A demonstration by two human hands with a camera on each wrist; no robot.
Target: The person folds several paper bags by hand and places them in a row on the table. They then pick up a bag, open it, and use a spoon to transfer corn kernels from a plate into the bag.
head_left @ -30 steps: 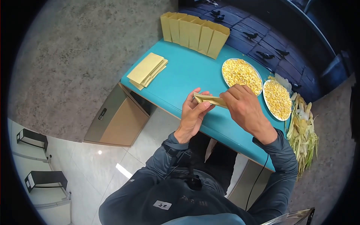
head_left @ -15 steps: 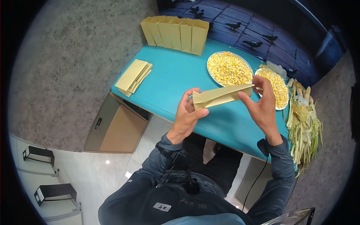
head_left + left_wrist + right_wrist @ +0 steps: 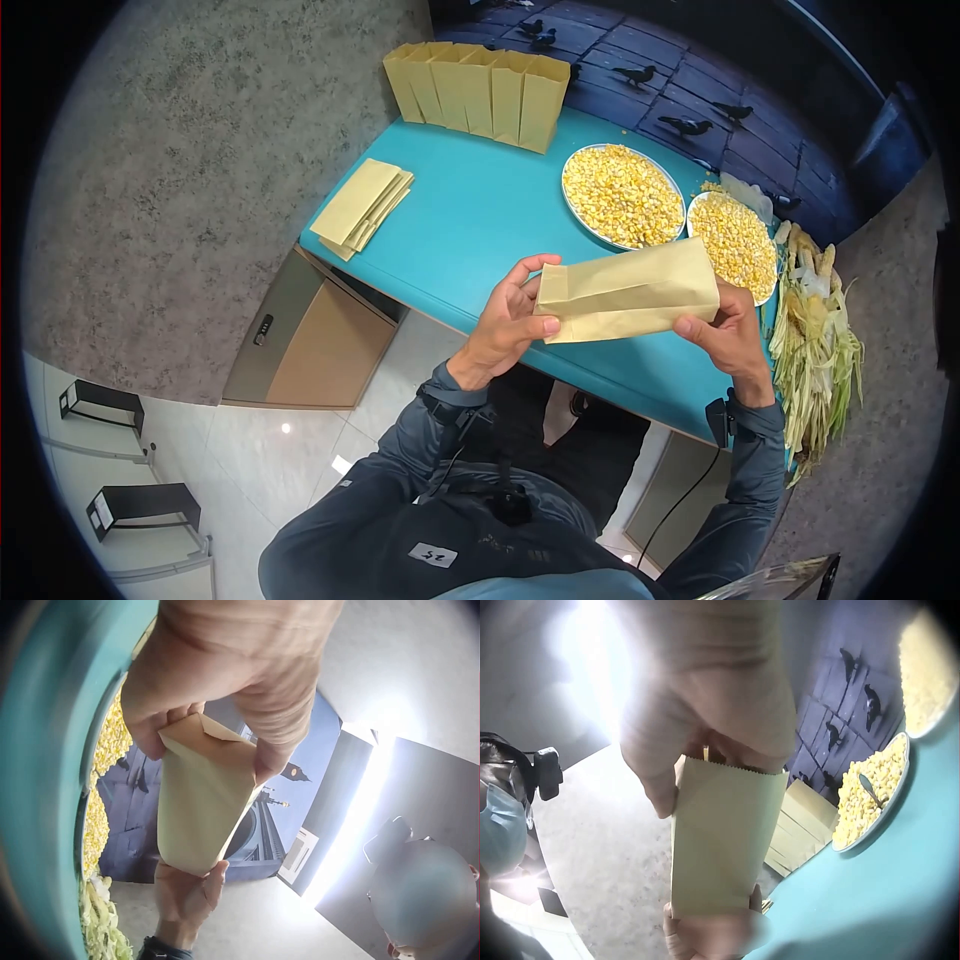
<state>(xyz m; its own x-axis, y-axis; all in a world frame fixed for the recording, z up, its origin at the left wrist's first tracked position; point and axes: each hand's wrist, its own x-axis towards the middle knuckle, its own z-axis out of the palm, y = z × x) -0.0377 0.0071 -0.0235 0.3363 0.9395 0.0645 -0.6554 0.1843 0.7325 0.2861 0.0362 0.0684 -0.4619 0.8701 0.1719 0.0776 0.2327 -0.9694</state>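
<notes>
A yellow-brown paper bag (image 3: 630,290) is held sideways above the table's front edge, between both hands. The left hand (image 3: 503,325) pinches its folded bottom end, thumb on the near side. At the other end, the right hand (image 3: 735,335) grips the rim, thumb outside and the other fingers hidden behind or inside the paper. In the left wrist view the left hand (image 3: 225,675) grips the bottom corners of the bag (image 3: 199,802). The right wrist view shows the right hand (image 3: 712,697) at the zigzag-cut mouth of the bag (image 3: 724,832).
Several upright paper bags (image 3: 480,95) line the back left of the teal table (image 3: 480,210). Folded bags (image 3: 362,205) lie stacked at the left. Two plates of corn kernels (image 3: 622,197) (image 3: 733,245) stand at the right, near corn husks (image 3: 812,350).
The bag has turned from a narrow edge-on strip to show its broad side and looks opened out. The right hand has moved right and down from the bag's middle to its mouth.
</notes>
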